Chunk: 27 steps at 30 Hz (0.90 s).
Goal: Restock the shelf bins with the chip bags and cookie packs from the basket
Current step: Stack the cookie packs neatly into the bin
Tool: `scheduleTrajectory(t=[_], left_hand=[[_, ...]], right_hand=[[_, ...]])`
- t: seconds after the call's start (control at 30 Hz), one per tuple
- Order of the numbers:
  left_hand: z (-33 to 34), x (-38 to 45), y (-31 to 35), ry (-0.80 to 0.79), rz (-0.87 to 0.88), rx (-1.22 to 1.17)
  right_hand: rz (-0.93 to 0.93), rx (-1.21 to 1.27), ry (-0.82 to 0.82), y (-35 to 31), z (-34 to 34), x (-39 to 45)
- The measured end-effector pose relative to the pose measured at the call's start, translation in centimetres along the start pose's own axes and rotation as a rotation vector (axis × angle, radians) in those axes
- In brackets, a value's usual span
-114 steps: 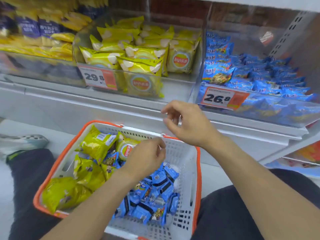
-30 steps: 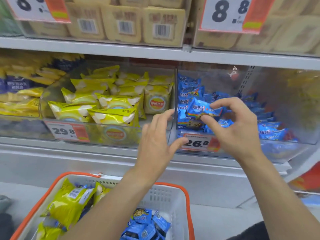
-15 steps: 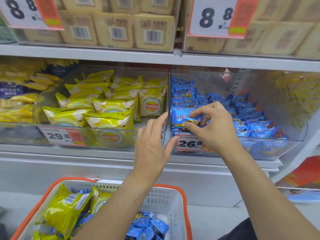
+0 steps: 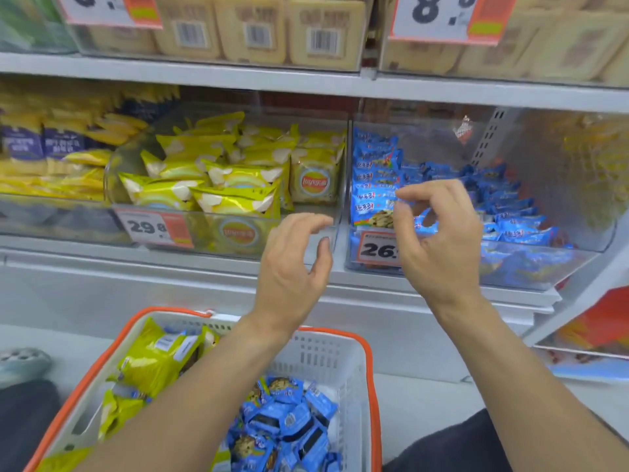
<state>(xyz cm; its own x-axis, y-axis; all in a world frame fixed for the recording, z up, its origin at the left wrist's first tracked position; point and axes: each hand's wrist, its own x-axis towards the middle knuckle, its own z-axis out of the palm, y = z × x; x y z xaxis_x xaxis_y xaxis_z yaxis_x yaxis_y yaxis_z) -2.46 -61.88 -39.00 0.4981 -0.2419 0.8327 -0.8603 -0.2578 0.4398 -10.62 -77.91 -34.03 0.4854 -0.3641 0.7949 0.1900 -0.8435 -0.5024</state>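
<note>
Since half a second ago, drawn back from the blue cookie packs (image 4: 374,185) in the right bin (image 4: 510,267): right hand (image 4: 439,240) now hovering in front of the row, fingers (image 4: 418,192) loosely curled with thumb and forefinger near each other but clamped on nothing. Left hand (image 4: 292,264) likewise empty, fingers relaxed and apart, hanging before the front wall of the chip bin (image 4: 204,233). Plenty left to shelve: yellow chip bags (image 4: 153,362) and more blue packs (image 4: 282,413) lying in the orange-rimmed basket (image 4: 367,369) below. Likely trouble: upright front row of packs tipping forward if nudged on the way back in; slick chip bags sliding off the heaped pile or over the low front wall; a pack dropped into the wrong bin, the two standing side by side. Readable writing: red round logo with Chinese characters on the chip bags, price tag "29.8" (image 4: 153,228) on the chip bin, "26." showing on the cookie tag (image 4: 377,248), rest hidden by the hand; "8." on the tag (image 4: 442,15) above; barcodes on beige packets (image 4: 255,32).
</note>
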Motion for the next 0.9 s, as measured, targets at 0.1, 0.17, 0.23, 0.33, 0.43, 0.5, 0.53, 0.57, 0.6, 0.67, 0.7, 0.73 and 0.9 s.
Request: scheduleTrajectory(t=[0.1, 0.17, 0.23, 0.33, 0.43, 0.5, 0.53, 0.57, 0.6, 0.67, 0.7, 0.73, 0.9], left_hand=[[-1.8, -3.5, -1.4, -0.138, -0.077, -0.001], [-3.4, -6.9, -3.2, -0.295, -0.191, 0.042], [-5.2, -10.9, -5.4, -0.474, -0.318, 0.126], [-8.8, -17.7, -8.7, -0.843, -0.531, 0.313], [-12.6, -23.6, -10.3, -1.128, -0.668, 0.501], [-13.9, -25.8, -10.5, -1.196, -0.597, 0.573], [-14.1, -26.5, -10.4, -1.186, -0.559, 0.581], [-14.1, -26.8, -10.3, -1.172, -0.534, 0.586], [-14.0, -26.9, -10.2, -1.161, -0.522, 0.589], [-13.8, -27.4, -10.1, -1.149, -0.52, 0.601], [-13.8, -27.7, -10.0, -1.147, -0.519, 0.606], [-13.8, -27.9, -10.0, -1.141, -0.52, 0.6], [-14.1, -29.3, -9.9, -1.05, -0.554, 0.519]], right_hand=[[-0.081, 0.192, -0.051, -2.9, 1.8, -2.7], [-0.078, 0.271, -0.22, -4.1, 3.7, -5.4], [-0.05, 0.277, -0.417, -4.3, 5.7, -8.2], [0.038, 0.257, -0.694, -4.0, 8.4, -13.1], [0.174, 0.249, -0.936, -3.5, 11.0, -18.4], [0.266, 0.167, -1.147, -3.0, 12.5, -22.3], [0.302, 0.1, -1.276, -2.5, 13.1, -24.3], [0.337, 0.023, -1.402, -2.0, 13.6, -26.0], [0.376, -0.056, -1.51, -1.4, 14.0, -27.8], [0.457, -0.175, -1.668, -0.8, 14.1, -30.7], [0.477, -0.222, -1.756, -0.7, 13.9, -31.8], [0.472, -0.269, -1.858, -0.6, 13.7, -32.9], [0.351, -0.363, -2.091, 0.2, 12.6, -36.1]])
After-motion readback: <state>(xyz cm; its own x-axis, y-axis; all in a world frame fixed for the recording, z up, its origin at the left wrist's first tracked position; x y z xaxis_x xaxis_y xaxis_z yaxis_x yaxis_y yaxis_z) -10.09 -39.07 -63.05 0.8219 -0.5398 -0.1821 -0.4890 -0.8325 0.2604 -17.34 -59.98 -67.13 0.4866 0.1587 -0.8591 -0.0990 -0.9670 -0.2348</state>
